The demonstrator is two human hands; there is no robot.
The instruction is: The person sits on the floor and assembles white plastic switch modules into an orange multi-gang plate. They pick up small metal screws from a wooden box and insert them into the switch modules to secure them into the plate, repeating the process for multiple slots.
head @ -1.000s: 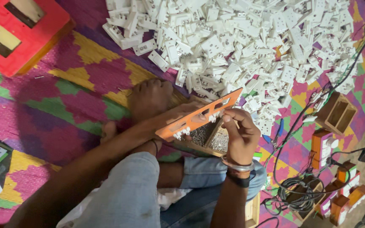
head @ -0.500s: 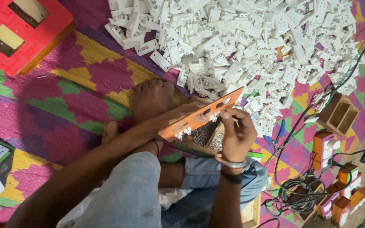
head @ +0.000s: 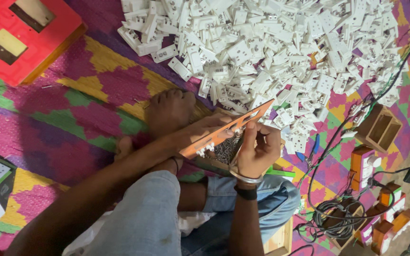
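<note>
A woven mat (head: pixel 96 90) in magenta, yellow and green covers the floor, and the person sits cross-legged on it in jeans, one bare foot (head: pixel 169 111) pushed out toward a big heap of white sockets and switch parts (head: pixel 281 52) that fills the far side. A red board with rectangular cut-outs (head: pixel 20 33) lies at the far left corner. To the right, black cables (head: pixel 338 223) coil among small orange-and-white boxes (head: pixel 371 166) and an open wooden box (head: pixel 380 128).

Over the lap, both hands meet on an orange panel (head: pixel 224 130). It is a long, narrow plate held on a slant, its long axis running from low on the person's left up toward the white heap on the right, with a few white fittings showing along its lower edge. The left hand (head: pixel 200 132) comes in from beneath the low end, fingers curled around the plate's edge and closed on it. The right hand (head: pixel 257 149), with a metal bangle and dark band at the wrist, sits just beside the panel's middle, fingers bent and pinched together against its underside; whether they grip a small part there I cannot tell. Under the panel lies a tray of small dark screws (head: pixel 226 149), right below the right hand's fingertips. The white heap lies just beyond the panel's raised end, nearer the right hand than the left.
</note>
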